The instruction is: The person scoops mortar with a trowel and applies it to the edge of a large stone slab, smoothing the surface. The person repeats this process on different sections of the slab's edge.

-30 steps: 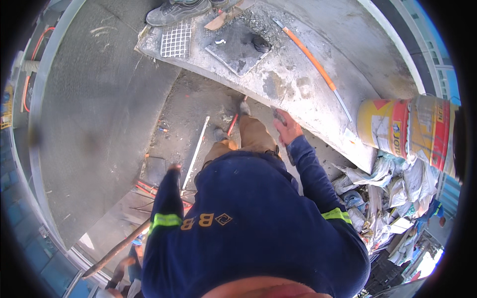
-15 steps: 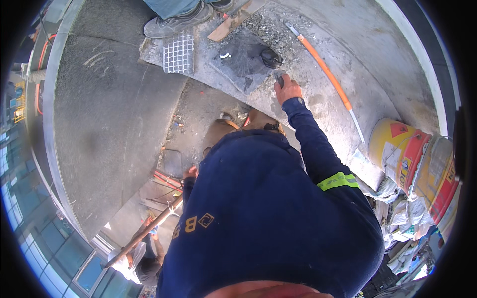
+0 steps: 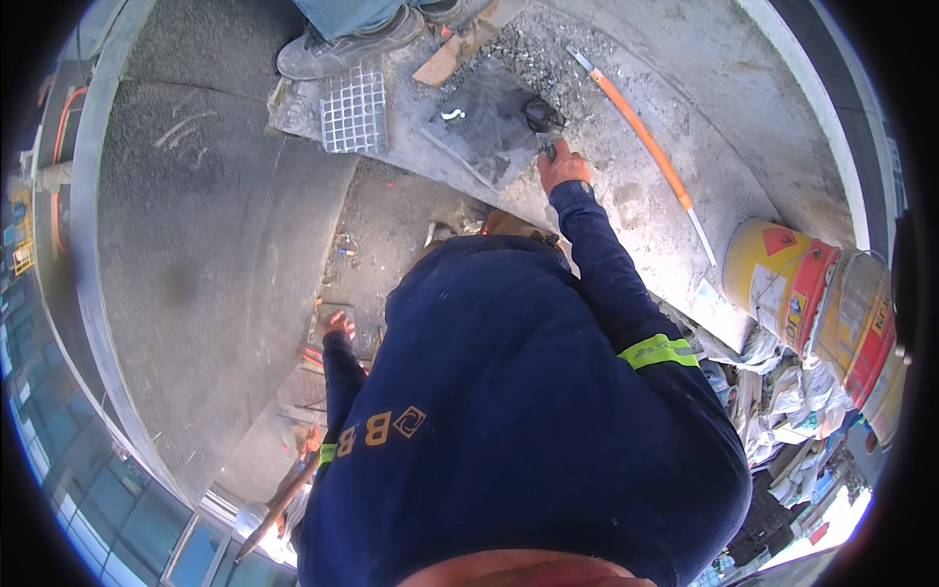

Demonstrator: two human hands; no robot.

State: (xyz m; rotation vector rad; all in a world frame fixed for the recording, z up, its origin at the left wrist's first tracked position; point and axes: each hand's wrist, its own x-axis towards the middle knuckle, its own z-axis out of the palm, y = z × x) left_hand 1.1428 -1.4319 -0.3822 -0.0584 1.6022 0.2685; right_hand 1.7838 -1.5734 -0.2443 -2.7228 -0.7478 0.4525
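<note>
The left hand (image 3: pixel 337 321) had swung left, fingers loosely spread. Far off, the right hand (image 3: pixel 562 169) stayed put, seemingly pinching a small dark-grey lump (image 3: pixel 548 150) beside the round black bundle (image 3: pixel 545 116), so work likely stayed there.

The slab (image 3: pixel 481 127) was mottled dark grey, the grate (image 3: pixel 353 110) a pale grey grid of squares. The pole (image 3: pixel 641 132) was orange with pale ends, the bucket (image 3: pixel 751 256) yellow and red, the board (image 3: pixel 468 44) brown. The shirt (image 3: pixel 548 411) was navy with yellow-green bands (image 3: pixel 658 352).
</note>
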